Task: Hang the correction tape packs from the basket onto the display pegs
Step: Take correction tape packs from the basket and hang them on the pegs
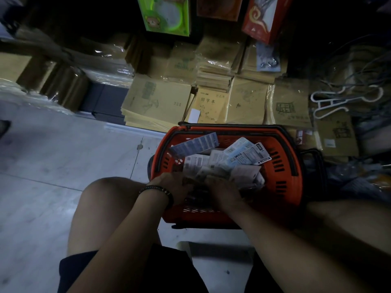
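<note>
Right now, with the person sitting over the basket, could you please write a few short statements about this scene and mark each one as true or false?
1. The left hand and the right hand both reach into the basket. True.
2. The basket is blue and empty. False: it is red and holds many correction tape packs.
3. A beaded band sits on the right wrist. False: the bracelet is on the left wrist.
4. Stacks of notebooks lie beyond the basket. True.
</note>
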The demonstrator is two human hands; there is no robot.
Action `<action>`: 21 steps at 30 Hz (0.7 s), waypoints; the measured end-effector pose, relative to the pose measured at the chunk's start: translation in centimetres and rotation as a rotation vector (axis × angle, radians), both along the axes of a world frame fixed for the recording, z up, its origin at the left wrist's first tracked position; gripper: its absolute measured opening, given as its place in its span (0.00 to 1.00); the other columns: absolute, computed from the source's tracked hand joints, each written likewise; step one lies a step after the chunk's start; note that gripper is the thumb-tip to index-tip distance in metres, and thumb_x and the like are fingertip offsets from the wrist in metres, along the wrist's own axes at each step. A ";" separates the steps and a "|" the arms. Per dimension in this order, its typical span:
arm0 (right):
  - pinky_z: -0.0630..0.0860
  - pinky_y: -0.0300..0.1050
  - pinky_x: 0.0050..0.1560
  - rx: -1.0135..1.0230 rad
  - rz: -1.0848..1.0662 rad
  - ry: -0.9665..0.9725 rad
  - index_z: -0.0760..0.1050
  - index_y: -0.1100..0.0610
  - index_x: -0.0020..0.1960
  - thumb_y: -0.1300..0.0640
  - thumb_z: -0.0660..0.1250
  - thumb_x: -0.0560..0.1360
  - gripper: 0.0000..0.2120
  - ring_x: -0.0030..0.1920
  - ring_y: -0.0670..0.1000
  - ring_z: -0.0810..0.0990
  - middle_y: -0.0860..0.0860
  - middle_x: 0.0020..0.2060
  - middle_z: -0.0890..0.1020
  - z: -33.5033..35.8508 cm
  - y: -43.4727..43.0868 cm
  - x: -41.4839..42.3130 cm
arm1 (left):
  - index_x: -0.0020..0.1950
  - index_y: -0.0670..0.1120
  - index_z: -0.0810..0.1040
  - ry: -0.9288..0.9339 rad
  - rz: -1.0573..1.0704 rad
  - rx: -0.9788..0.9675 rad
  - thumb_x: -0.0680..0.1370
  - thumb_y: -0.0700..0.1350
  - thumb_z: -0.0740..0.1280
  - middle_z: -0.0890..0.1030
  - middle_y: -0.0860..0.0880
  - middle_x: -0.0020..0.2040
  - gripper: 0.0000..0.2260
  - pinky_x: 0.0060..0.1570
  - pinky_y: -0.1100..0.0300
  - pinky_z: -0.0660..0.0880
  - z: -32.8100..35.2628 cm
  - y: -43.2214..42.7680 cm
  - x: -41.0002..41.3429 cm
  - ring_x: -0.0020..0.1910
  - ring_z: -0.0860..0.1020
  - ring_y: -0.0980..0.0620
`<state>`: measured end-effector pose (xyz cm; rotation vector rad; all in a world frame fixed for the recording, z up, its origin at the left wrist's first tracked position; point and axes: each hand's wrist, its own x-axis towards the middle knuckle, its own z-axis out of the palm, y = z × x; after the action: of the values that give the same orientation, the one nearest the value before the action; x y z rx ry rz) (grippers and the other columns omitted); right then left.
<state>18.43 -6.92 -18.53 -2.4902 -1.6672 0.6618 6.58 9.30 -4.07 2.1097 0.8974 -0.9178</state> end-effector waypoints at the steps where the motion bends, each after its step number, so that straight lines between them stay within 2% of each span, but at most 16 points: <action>1: 0.81 0.54 0.58 -0.005 -0.019 0.006 0.77 0.50 0.64 0.53 0.71 0.78 0.15 0.61 0.54 0.83 0.51 0.61 0.84 0.2 -0.2 0.2 | 0.66 0.50 0.77 -0.004 0.008 0.004 0.86 0.58 0.59 0.81 0.47 0.56 0.16 0.52 0.56 0.76 -0.1 0.1 -0.1 0.50 0.77 0.50; 3: 0.81 0.57 0.61 0.011 -0.125 0.092 0.69 0.51 0.71 0.56 0.68 0.81 0.19 0.65 0.57 0.81 0.56 0.67 0.79 1.4 -0.4 0.6 | 0.65 0.50 0.78 0.000 0.015 0.004 0.85 0.59 0.59 0.82 0.47 0.57 0.17 0.53 0.55 0.77 -0.2 0.5 -0.1 0.51 0.79 0.49; 5: 0.80 0.59 0.58 0.074 -0.300 0.211 0.65 0.49 0.68 0.57 0.64 0.83 0.16 0.61 0.59 0.81 0.58 0.65 0.80 3.6 -0.3 1.5 | 0.64 0.49 0.78 -0.009 0.020 0.021 0.85 0.58 0.60 0.83 0.45 0.59 0.16 0.54 0.53 0.78 0.1 0.6 -0.2 0.54 0.81 0.46; 8: 0.79 0.55 0.55 0.305 -0.462 0.308 0.68 0.52 0.68 0.55 0.63 0.84 0.14 0.58 0.59 0.81 0.55 0.62 0.82 7.4 -0.5 2.7 | 0.63 0.49 0.79 -0.053 0.045 0.023 0.83 0.61 0.61 0.82 0.43 0.61 0.18 0.60 0.52 0.77 0.9 0.1 -0.1 0.59 0.81 0.43; 11: 0.79 0.52 0.54 0.501 -0.607 0.428 0.72 0.52 0.65 0.57 0.66 0.82 0.12 0.55 0.53 0.83 0.49 0.56 0.84 10.8 -0.6 3.4 | 0.68 0.50 0.76 -0.134 0.193 -0.008 0.81 0.64 0.63 0.82 0.43 0.65 0.23 0.64 0.50 0.76 2.0 -0.9 0.4 0.63 0.80 0.42; 13: 0.81 0.55 0.56 0.579 -0.659 0.575 0.74 0.51 0.62 0.57 0.67 0.81 0.10 0.54 0.48 0.83 0.46 0.53 0.84 12.4 -0.7 3.4 | 0.69 0.49 0.75 -0.269 0.390 -0.114 0.81 0.60 0.68 0.82 0.46 0.63 0.22 0.63 0.51 0.77 3.3 -1.7 0.7 0.62 0.81 0.44; 15: 0.83 0.58 0.56 0.645 -0.643 0.692 0.78 0.50 0.61 0.54 0.69 0.79 0.11 0.53 0.49 0.85 0.46 0.53 0.86 13.8 -0.8 2.9 | 0.62 0.51 0.78 -0.429 0.589 -0.369 0.81 0.53 0.72 0.86 0.51 0.54 0.13 0.55 0.51 0.81 4.7 -2.8 0.8 0.54 0.85 0.48; 16: 0.83 0.57 0.55 0.657 -0.619 0.744 0.79 0.50 0.61 0.54 0.69 0.79 0.11 0.52 0.51 0.86 0.48 0.53 0.86 14.3 -0.9 2.7 | 0.60 0.51 0.79 -0.505 0.650 -0.449 0.81 0.50 0.72 0.88 0.50 0.51 0.10 0.53 0.51 0.83 5.4 -3.1 0.8 0.53 0.86 0.48; 18: 0.83 0.53 0.54 0.619 -0.564 0.790 0.80 0.51 0.62 0.56 0.69 0.81 0.10 0.51 0.51 0.87 0.49 0.51 0.87 14.9 -1.1 2.5 | 0.58 0.51 0.81 -0.625 0.737 -0.466 0.79 0.48 0.75 0.89 0.49 0.52 0.09 0.57 0.45 0.83 5.5 -3.3 0.5 0.54 0.87 0.45; 20: 0.82 0.53 0.56 0.553 -0.582 0.741 0.81 0.50 0.62 0.54 0.67 0.84 0.09 0.53 0.49 0.86 0.48 0.53 0.87 14.7 -1.5 2.7 | 0.59 0.54 0.81 -0.678 0.778 -0.380 0.72 0.53 0.79 0.88 0.50 0.55 0.17 0.58 0.42 0.82 4.9 -3.0 0.0 0.56 0.87 0.47; 21: 0.82 0.52 0.58 0.494 -0.612 0.674 0.81 0.49 0.63 0.54 0.66 0.84 0.09 0.55 0.48 0.85 0.48 0.54 0.87 14.2 -1.9 3.0 | 0.60 0.55 0.81 -0.684 0.785 -0.311 0.71 0.53 0.80 0.88 0.51 0.55 0.19 0.57 0.45 0.83 4.6 -2.8 -0.2 0.56 0.86 0.48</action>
<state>21.39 -8.81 -4.35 -1.9320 -0.6737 0.7621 6.33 6.46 0.57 1.4293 0.9922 0.0785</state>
